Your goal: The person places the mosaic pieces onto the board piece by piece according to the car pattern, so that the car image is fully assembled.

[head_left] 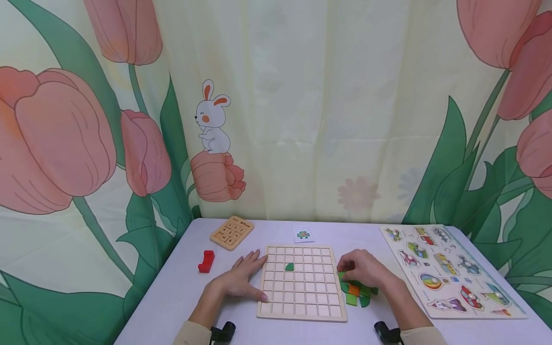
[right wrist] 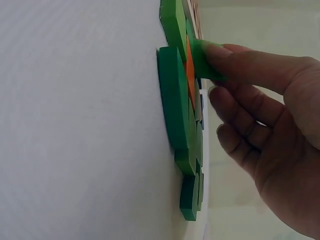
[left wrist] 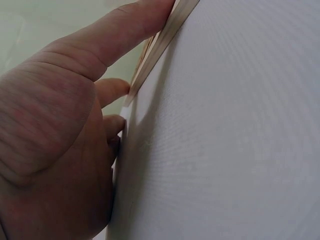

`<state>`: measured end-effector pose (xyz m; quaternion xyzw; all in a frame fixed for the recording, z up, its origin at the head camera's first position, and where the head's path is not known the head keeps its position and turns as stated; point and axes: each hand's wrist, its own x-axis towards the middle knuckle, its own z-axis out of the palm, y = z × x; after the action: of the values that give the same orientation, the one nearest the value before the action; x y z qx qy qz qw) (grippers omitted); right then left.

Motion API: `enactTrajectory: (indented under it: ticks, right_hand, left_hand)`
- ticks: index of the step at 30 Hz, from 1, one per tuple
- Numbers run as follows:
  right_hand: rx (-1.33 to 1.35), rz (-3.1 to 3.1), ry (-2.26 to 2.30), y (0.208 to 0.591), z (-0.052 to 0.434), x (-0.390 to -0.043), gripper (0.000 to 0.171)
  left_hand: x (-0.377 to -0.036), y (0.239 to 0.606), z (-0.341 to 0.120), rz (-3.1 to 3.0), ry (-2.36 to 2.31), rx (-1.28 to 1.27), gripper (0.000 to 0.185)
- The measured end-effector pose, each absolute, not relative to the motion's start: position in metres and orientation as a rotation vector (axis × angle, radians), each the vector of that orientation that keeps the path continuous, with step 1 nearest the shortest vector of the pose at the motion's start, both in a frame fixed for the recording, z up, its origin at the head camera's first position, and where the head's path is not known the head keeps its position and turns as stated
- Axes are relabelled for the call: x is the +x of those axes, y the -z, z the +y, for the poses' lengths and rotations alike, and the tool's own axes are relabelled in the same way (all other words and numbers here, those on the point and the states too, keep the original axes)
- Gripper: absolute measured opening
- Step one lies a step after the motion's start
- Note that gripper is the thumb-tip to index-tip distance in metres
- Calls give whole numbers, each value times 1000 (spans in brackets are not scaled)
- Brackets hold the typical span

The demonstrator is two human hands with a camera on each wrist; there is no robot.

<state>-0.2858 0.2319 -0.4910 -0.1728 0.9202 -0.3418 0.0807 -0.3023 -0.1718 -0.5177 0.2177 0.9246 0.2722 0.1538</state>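
Nearest, the left hand (head_left: 241, 280) lies flat, fingers straight against the grid board's (head_left: 302, 282) left edge; right hand (head_left: 364, 269) pinches a green piece (right wrist: 202, 60) over the tile pile (head_left: 355, 292).

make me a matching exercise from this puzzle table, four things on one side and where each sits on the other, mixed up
Things:
1. red block
2. green piece
3. small pattern card
4. pile of green and orange pieces

Places:
A. under the right hand, right of the grid board
B. far side of the grid board
C. in a cell of the grid board
D. beyond the left hand, to its left

Pairs: 1-D, 2-C, 3-B, 4-A
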Motion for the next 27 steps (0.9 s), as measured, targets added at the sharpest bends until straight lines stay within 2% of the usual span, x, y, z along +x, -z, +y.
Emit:
enactTrajectory:
  ticks: [4,13,20,27]
  right_hand:
    - [-563,2767,1111,486,234,-287,7]
    - [-559,2748,1392,483,230,-288,24]
    - [-493,2760,1471,482,218,-286,25]
    - [-579,2788,1371,476,198,-290,28]
  left_hand:
    - [-302,517,-171,2652,-774,619,116]
    - [-304,518,-172,2652,-787,628,116]
    - [-304,519,-173,2656,-771,642,116]
    - [-304,519,-173,2657,-774,638,116]
